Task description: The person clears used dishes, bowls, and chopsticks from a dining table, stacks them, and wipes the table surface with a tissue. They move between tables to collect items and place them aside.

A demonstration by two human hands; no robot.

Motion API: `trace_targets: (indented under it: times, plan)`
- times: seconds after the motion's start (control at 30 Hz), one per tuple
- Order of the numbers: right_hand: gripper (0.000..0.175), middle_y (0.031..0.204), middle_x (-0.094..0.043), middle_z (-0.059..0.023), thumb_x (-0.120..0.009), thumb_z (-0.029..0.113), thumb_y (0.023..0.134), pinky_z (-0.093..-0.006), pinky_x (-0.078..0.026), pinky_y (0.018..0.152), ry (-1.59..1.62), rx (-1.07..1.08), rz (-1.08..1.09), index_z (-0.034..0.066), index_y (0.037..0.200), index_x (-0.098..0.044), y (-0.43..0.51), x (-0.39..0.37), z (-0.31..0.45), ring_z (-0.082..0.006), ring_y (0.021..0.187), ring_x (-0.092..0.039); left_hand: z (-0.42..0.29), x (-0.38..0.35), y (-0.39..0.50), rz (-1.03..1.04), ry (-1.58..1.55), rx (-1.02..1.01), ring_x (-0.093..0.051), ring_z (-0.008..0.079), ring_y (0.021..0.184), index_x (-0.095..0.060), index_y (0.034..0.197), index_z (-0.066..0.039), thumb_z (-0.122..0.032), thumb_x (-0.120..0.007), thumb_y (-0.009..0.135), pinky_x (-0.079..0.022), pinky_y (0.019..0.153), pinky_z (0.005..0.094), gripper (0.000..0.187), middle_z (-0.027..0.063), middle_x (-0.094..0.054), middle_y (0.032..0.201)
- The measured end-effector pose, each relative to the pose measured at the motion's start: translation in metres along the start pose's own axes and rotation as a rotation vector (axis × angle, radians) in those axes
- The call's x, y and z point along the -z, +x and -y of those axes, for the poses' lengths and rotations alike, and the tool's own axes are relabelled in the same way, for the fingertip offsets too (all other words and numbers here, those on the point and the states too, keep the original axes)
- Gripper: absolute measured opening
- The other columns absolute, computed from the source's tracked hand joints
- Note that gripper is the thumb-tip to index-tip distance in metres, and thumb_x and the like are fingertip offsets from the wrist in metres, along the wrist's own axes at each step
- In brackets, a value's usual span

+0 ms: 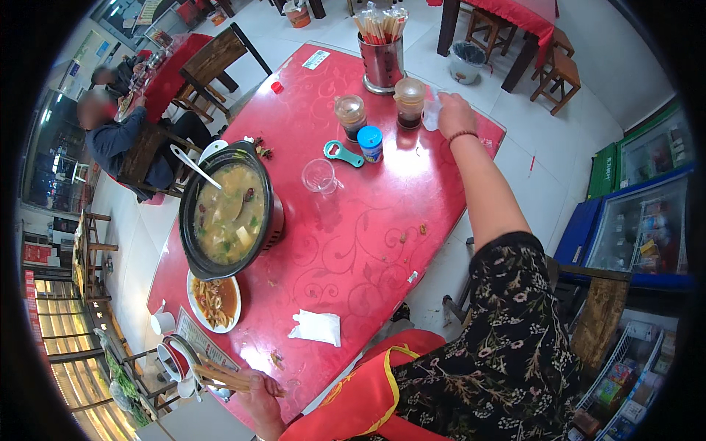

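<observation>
My left hand (258, 398) holds several wooden chopsticks (220, 377) at the near left corner of the red table (353, 242). Their tips reach over a stack of used bowls (177, 358). Far to the right, my outstretched right hand (456, 114) grips a crumpled white tissue (432, 114), close beside a glass condiment pot (409, 102) of dark liquid. A black pot of soup (229, 215) stands on the left side with a white spoon (194, 167) in it. Below it sits a white plate of leftover food (215, 303). A crumpled white napkin (315, 328) lies near the front edge.
A metal holder of wrapped chopsticks (381, 60), another condiment pot (350, 113), a blue-lidded container (370, 144), a teal bottle opener (343, 153) and a clear plastic cup (320, 176) stand or lie on the table. Food scraps (423, 229) dot it. A seated person (124, 138) is at left.
</observation>
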State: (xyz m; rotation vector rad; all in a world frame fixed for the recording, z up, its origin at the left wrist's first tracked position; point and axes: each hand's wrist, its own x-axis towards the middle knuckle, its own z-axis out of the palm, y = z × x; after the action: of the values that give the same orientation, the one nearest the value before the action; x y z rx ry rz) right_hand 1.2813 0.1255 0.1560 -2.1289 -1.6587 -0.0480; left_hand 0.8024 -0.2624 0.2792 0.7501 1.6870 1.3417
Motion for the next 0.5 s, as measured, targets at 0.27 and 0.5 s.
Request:
trace_targets:
  times: [0.27, 0.5]
  plan:
    - [0.048, 0.127, -0.053, -0.0131, -0.061, 0.021, 0.084, -0.0424, -0.042, 0.101, -0.185, 0.047, 0.375, 0.0173, 0.131, -0.051, -0.003, 0.001, 0.007, -0.0310, 0.121, -0.050, 0.006, -0.010, 0.008, 0.065, 0.144, 0.002, -0.042, 0.0113, 0.047, -0.046, 0.085, -0.006, -0.012, -0.051, 0.093, -0.039, 0.042, 0.0260, 0.012, 0.0032, -0.044, 0.063]
    - [0.029, 0.104, -0.065, -0.0214, -0.058, 0.014, 0.086, -0.0464, -0.051, 0.083, -0.121, 0.083, 0.398, 0.0067, 0.114, -0.054, -0.004, -0.006, 0.006, -0.0374, 0.097, -0.064, 0.011, -0.018, 0.014, 0.179, 0.162, -0.041, -0.045, 0.0121, 0.051, -0.047, 0.085, -0.004, -0.015, -0.055, 0.093, -0.042, 0.046, 0.0256, 0.016, 0.0041, -0.047, 0.062]
